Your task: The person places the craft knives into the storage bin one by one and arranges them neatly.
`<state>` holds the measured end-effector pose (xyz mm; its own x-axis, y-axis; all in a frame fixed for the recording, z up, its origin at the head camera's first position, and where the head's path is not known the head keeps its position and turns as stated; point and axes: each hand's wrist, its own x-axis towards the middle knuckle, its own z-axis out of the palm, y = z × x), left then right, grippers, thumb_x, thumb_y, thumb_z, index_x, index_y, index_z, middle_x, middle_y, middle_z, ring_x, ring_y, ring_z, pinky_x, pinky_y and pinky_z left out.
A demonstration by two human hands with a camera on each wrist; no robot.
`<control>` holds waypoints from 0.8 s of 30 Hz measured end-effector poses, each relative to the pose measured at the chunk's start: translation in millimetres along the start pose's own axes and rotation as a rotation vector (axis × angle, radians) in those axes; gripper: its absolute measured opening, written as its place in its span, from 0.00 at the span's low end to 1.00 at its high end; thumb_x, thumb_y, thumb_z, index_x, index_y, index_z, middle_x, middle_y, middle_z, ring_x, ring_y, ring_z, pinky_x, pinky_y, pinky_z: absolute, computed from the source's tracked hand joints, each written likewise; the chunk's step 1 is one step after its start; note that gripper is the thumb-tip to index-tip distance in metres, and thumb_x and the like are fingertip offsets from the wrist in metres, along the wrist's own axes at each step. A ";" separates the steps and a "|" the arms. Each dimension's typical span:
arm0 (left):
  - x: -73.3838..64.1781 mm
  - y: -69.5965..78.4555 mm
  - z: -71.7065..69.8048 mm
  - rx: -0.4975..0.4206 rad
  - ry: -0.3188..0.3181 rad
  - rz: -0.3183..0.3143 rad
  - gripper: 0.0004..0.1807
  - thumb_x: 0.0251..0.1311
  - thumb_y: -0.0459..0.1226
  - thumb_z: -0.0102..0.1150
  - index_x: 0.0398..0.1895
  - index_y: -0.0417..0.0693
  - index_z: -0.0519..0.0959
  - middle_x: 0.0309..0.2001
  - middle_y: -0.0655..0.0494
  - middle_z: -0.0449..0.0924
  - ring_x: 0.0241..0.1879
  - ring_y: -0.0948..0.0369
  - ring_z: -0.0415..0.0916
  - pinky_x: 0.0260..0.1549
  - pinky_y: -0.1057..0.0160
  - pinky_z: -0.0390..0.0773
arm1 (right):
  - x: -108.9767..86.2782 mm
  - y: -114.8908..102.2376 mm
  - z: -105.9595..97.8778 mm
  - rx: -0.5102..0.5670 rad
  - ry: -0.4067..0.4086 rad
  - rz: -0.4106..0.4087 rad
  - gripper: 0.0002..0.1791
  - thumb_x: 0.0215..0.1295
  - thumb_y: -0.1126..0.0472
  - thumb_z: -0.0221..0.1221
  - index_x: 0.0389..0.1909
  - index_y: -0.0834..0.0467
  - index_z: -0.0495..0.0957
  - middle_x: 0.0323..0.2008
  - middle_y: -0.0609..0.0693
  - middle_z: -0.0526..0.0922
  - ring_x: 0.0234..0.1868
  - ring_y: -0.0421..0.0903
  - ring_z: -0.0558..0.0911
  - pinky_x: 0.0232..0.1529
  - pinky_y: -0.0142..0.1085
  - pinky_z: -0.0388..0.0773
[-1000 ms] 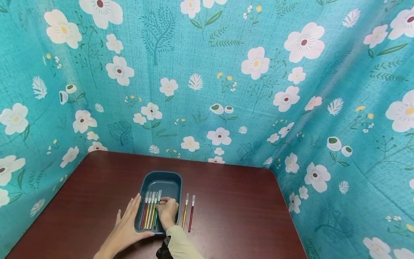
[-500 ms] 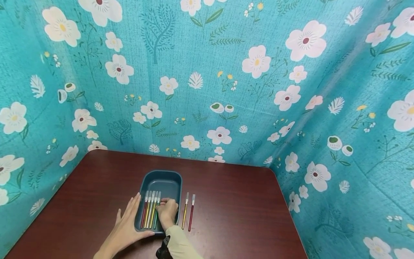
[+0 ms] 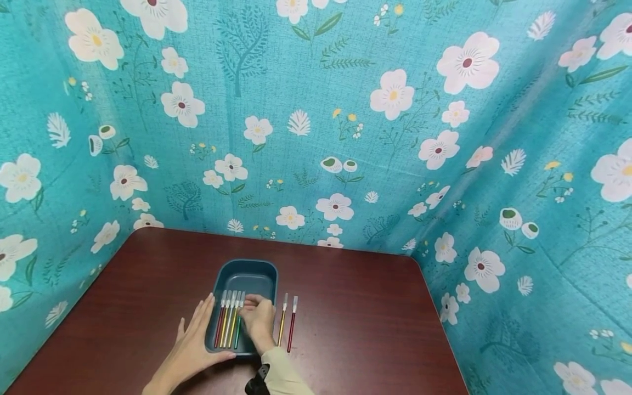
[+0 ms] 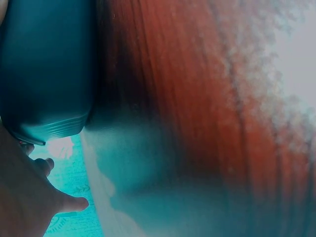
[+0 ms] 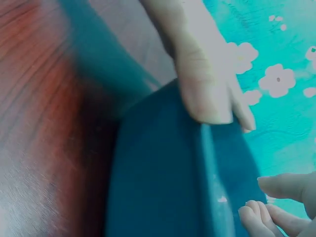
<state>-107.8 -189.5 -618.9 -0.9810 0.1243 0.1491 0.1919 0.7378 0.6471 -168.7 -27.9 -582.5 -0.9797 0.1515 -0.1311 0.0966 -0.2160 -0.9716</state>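
A dark blue rectangular tray (image 3: 247, 261) holds a row of slim craft knives with metallic handles and clear caps. The green craft knife (image 3: 237, 332) lies rightmost in that row, beside a yellow craft knife (image 3: 232, 329). My left hand (image 3: 191, 346) rests against the tray's left side, fingers extended, thumb along the near rim; the right wrist view shows its thumb on the rim. Over the tray, my right hand (image 3: 259, 322) is just right of the green knife's cap. In the right wrist view, thumb and fingers of my right hand (image 5: 281, 207) stand apart, nothing visible between them.
Right of the tray, a yellow craft knife (image 3: 283, 321) and a red craft knife (image 3: 292, 325) lie on the dark brown table (image 3: 355, 318). A turquoise floral curtain (image 3: 316, 137) hangs behind and along both sides.
My right hand has let go of the green craft knife and shifted slightly up and right. That knife has settled in line with the row. My left hand has stayed put.
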 end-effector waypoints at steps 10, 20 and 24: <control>-3.0 3.4 -1.1 0.032 -0.023 -0.012 0.79 0.40 0.67 0.81 0.88 0.48 0.42 0.85 0.40 0.45 0.79 0.31 0.46 0.61 0.13 0.45 | -9.5 -26.4 -35.9 -0.433 -0.044 -0.243 0.14 0.53 0.77 0.74 0.41 0.66 0.89 0.35 0.58 0.91 0.32 0.42 0.89 0.36 0.28 0.83; 0.9 3.5 -1.8 0.013 -0.023 -0.012 0.78 0.41 0.66 0.81 0.88 0.50 0.42 0.85 0.42 0.44 0.79 0.31 0.46 0.61 0.13 0.44 | -2.3 -43.5 -74.3 -0.472 -0.005 -0.305 0.14 0.53 0.73 0.75 0.42 0.64 0.90 0.36 0.59 0.91 0.33 0.45 0.91 0.36 0.31 0.86; 1.3 2.8 -2.2 -0.001 -0.027 -0.026 0.78 0.41 0.66 0.82 0.88 0.50 0.42 0.85 0.40 0.44 0.80 0.31 0.45 0.61 0.13 0.43 | -1.3 -44.2 -85.6 -0.444 0.004 -0.296 0.14 0.52 0.75 0.75 0.42 0.66 0.89 0.34 0.59 0.91 0.32 0.48 0.91 0.34 0.29 0.85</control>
<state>-108.4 -188.8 -615.2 -0.9860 0.1228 0.1124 0.1665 0.7404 0.6512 -156.7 64.0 -556.2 -0.9757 0.1481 0.1616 -0.1182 0.2650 -0.9570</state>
